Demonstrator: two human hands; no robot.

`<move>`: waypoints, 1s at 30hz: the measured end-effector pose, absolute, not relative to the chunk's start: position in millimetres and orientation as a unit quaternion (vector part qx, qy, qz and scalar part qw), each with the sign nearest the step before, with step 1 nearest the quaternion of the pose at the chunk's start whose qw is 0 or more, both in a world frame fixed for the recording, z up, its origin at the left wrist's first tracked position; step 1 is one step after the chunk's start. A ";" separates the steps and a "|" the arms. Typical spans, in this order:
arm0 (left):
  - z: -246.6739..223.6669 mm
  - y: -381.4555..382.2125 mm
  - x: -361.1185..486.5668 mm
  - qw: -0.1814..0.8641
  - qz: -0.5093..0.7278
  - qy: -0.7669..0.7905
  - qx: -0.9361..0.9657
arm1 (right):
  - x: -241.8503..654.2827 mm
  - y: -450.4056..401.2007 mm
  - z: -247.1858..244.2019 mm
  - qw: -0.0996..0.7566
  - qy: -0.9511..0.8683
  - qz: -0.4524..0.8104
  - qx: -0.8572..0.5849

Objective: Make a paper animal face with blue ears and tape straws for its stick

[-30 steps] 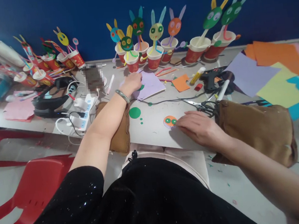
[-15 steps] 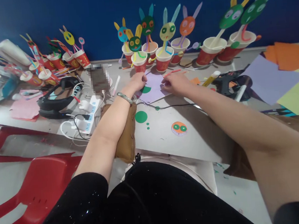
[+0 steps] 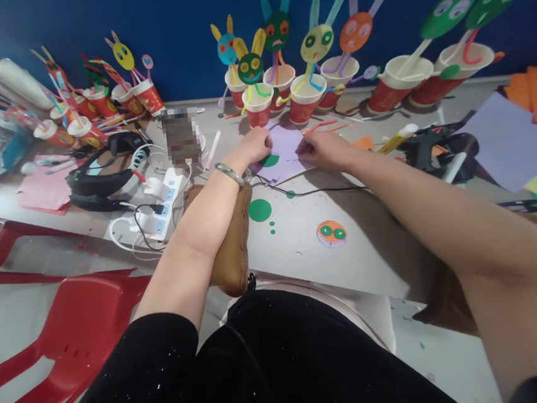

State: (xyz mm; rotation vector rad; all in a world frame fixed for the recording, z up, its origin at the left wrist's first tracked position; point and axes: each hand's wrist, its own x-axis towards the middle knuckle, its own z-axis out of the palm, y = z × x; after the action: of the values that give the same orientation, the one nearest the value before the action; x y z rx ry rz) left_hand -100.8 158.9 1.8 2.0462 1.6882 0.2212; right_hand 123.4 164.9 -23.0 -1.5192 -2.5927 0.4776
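Note:
A purple sheet of paper (image 3: 286,143) lies on the table between my two hands. My left hand (image 3: 257,145) rests at the sheet's left side with curled fingers, beside a dark green paper piece (image 3: 271,161) that is partly covered. At the sheet's right side, my right hand (image 3: 323,149) has thumb and fingers pinched together; what is between them is too small to make out. A thin red-orange stick (image 3: 322,125) shows just above that hand. Nearer to me lie a green paper circle (image 3: 260,210) and an orange round face with green eyes (image 3: 332,233).
Paper cups (image 3: 304,106) holding paper rabbit figures stand along the blue wall. On the left are a power strip (image 3: 166,202), a headset (image 3: 100,180) and a brown pouch (image 3: 236,255) under my left forearm. Coloured paper (image 3: 504,141) lies right. A black cable (image 3: 315,190) crosses the table.
The view has turned slightly left, so most things on the table appear farther right. Both hands stay at the purple sheet with almost the same finger positions.

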 end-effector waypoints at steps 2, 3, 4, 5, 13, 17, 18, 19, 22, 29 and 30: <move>1.1 159.1 -103.0 0.237 0.087 0.612 0.749 | 125.5 162.1 -21.0 0.057 -0.847 0.170 -0.501; 0.3 159.5 -104.1 0.237 0.089 0.612 0.749 | 126.9 161.0 -20.2 0.061 -0.845 0.176 -0.502; -0.6 160.0 -105.1 0.238 0.088 0.613 0.749 | 128.5 160.2 -19.8 0.062 -0.844 0.181 -0.502; -1.4 160.6 -105.9 0.240 0.085 0.613 0.747 | 130.1 159.7 -19.8 0.064 -0.843 0.185 -0.501; -1.6 159.2 -107.6 0.264 0.105 0.621 0.731 | 133.8 163.3 -24.9 0.067 -0.835 0.196 -0.509; -0.8 158.3 -107.3 0.275 0.131 0.620 0.723 | 128.9 162.7 -22.8 0.062 -0.829 0.199 -0.518; -0.5 158.4 -107.0 0.276 0.136 0.618 0.723 | 127.2 162.2 -21.6 0.056 -0.831 0.200 -0.516; -0.2 158.4 -106.7 0.279 0.140 0.616 0.723 | 125.6 161.6 -20.3 0.049 -0.833 0.200 -0.514; 1.0 157.9 -105.9 0.287 0.148 0.607 0.726 | 122.2 159.6 -16.4 0.025 -0.835 0.203 -0.511; -1.0 158.3 -106.2 0.282 0.185 0.596 0.728 | 133.6 161.2 -15.8 0.052 -0.832 0.227 -0.504; -1.8 159.3 -106.3 0.284 0.188 0.595 0.728 | 134.8 161.6 -16.9 0.056 -0.833 0.234 -0.498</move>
State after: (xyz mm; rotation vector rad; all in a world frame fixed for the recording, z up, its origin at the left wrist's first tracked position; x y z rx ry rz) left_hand -106.3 159.3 -1.8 1.9478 1.5922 0.5036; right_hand 134.8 161.6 -16.9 -1.5128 -2.5278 0.7091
